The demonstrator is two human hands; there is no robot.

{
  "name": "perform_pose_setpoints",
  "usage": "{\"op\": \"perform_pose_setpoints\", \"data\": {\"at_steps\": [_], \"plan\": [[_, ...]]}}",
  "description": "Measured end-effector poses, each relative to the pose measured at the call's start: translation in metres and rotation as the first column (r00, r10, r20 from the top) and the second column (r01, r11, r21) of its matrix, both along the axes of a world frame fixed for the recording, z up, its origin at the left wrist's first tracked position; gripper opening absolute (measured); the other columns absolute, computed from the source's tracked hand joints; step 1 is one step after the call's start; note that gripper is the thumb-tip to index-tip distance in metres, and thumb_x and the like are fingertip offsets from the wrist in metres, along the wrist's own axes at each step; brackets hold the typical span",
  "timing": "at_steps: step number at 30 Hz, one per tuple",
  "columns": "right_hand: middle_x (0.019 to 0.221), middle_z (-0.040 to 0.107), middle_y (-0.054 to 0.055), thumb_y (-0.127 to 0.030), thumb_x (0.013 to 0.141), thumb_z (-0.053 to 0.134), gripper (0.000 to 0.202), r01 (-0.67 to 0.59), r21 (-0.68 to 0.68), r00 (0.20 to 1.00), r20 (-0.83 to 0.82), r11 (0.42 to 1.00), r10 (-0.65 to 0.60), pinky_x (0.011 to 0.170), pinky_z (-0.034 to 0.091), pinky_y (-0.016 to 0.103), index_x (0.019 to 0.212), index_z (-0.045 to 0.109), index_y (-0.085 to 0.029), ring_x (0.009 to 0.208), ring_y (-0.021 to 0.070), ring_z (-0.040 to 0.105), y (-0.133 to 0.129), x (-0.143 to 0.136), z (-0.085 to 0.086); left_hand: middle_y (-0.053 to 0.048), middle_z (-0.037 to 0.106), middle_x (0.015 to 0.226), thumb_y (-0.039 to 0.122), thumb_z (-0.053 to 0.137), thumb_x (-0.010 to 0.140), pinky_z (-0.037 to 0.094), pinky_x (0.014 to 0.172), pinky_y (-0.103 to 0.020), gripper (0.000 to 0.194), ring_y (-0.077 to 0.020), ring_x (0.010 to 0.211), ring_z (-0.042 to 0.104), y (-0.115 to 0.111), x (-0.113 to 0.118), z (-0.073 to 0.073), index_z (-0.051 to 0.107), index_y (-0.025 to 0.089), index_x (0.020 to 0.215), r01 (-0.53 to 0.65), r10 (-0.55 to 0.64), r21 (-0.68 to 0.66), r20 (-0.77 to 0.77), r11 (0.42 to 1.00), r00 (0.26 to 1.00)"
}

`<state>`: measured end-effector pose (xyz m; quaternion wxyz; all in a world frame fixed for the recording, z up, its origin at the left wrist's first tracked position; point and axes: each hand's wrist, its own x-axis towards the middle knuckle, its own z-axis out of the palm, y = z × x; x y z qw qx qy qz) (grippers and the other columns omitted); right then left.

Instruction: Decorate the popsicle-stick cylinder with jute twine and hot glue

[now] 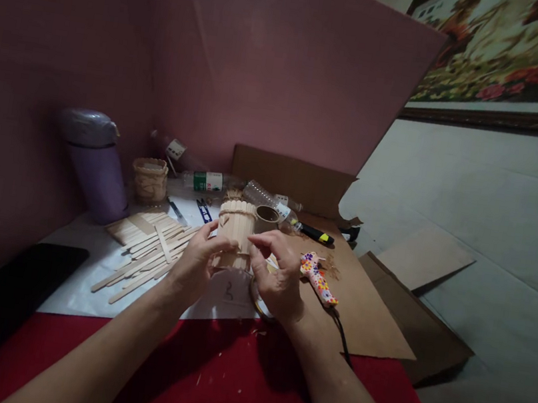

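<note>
A cup covered in upright wooden craft sticks [236, 225] stands upright in front of me, with twine around its top and a small light piece stuck on its left side. My left hand [198, 260] is closed around its left side, thumb across the front. At the cup's lower right, my right hand [279, 276] is closed in a pinch; whatever its fingertips hold, if anything, is too small to make out. Beneath the right hand lies a roll of tape [255, 294], partly hidden. To its right lies a flower-patterned glue gun [318, 281] with a black cord.
Loose craft sticks [152, 258] lie left on white paper. Behind are a twine-wrapped pot [149, 180], plastic bottles [207, 181], a cardboard tube [267, 215] and a black-yellow utility knife [316, 234]. A purple tumbler [96, 169] stands left; brown cardboard [368, 311] covers the right.
</note>
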<state>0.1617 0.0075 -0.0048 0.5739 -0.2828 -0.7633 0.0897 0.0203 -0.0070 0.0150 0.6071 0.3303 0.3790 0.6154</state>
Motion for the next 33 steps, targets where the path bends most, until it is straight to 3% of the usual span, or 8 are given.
{"op": "perform_pose_setpoints", "data": {"at_steps": [7,13,18,26,33], "plan": [[0.087,0.060,0.007,-0.013,0.086,0.057,0.018,0.043,0.109,0.993,0.104,0.993,-0.055,0.073,0.050,0.034,0.098,0.069,-0.019,0.084,0.0191,0.058,0.0008,-0.0022,-0.0080,-0.004,0.068,0.087,0.015,0.069,0.059,0.046,0.061,-0.028,0.056,-0.0175,0.070,0.063,-0.0015,-0.0005,-0.0018,0.055,0.019,0.112,-0.011,0.011,0.003,0.000,1.000,1.000],[0.089,0.060,0.006,-0.013,0.085,0.058,0.020,0.037,0.137,0.985,0.162,0.990,-0.060,0.074,0.051,0.036,0.100,0.068,-0.021,0.085,0.0198,0.058,0.0033,0.0028,-0.0103,-0.001,0.067,0.081,0.022,0.067,0.064,0.046,0.058,-0.026,0.042,-0.0148,0.064,0.061,-0.0046,0.0002,0.0016,0.057,0.020,0.105,0.058,-0.061,0.036,0.075,0.998,0.995],[0.091,0.060,0.006,-0.013,0.084,0.057,0.021,0.023,0.141,0.986,0.163,0.990,-0.047,0.076,0.051,0.037,0.100,0.067,-0.022,0.087,0.0201,0.058,0.0036,0.0032,-0.0097,-0.006,0.069,0.090,0.022,0.075,0.061,0.047,0.060,-0.027,0.053,-0.0179,0.072,0.064,-0.0009,0.0000,-0.0043,0.056,0.018,0.111,0.037,-0.037,0.026,0.026,0.999,0.999],[0.093,0.061,0.007,-0.013,0.086,0.053,0.018,0.053,0.093,0.997,0.057,0.994,-0.058,0.077,0.052,0.037,0.098,0.065,-0.021,0.090,0.0205,0.060,0.0016,-0.0009,-0.0076,-0.005,0.068,0.086,0.022,0.079,0.058,0.047,0.062,-0.027,0.051,-0.0166,0.071,0.061,0.0005,0.0007,-0.0034,0.058,0.016,0.104,-0.020,0.020,0.021,0.040,1.000,0.999],[0.092,0.059,0.007,-0.013,0.083,0.057,0.025,0.046,0.145,0.982,0.177,0.988,-0.072,0.076,0.051,0.038,0.104,0.068,-0.022,0.088,0.0211,0.057,0.0020,0.0027,-0.0103,-0.006,0.068,0.089,0.023,0.078,0.059,0.049,0.065,-0.029,0.051,-0.0184,0.075,0.063,0.0030,0.0008,-0.0074,0.060,0.015,0.105,-0.020,0.018,0.053,0.041,0.998,0.999]]}}
